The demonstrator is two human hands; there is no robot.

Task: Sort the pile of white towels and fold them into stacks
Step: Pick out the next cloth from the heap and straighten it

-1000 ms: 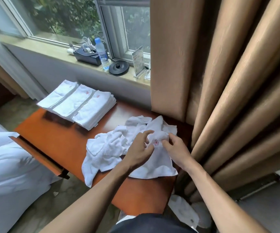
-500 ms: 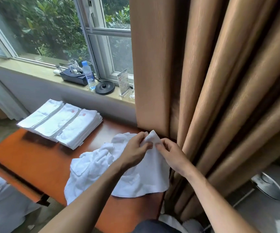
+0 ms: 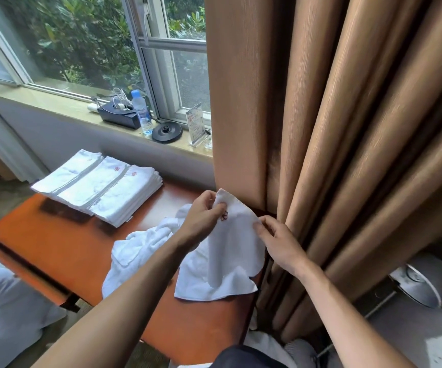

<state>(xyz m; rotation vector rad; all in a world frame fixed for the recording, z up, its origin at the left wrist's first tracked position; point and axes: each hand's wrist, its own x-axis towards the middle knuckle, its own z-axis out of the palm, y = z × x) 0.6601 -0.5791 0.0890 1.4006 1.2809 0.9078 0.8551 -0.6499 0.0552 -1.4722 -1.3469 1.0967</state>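
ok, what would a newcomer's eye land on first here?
The white towel held up at centre, left hand pinching its top corner, right hand its side edge, red emblem showing. Far left on the orange table sit three neat folded stacks, with a loose pile beside the held towel. The tan curtain fills the right side.

White towel [image 3: 230,251], red emblem [image 3: 224,215]; orange table [image 3: 55,235]; tan curtain [image 3: 347,128].

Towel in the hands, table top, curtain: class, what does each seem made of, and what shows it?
Towel: soft white terry-like cloth, matte; it drapes and creases. Table top: probably varnished wood, glossy; reflections show. Curtain: tan woven fabric, faint sheen; hangs in folds.
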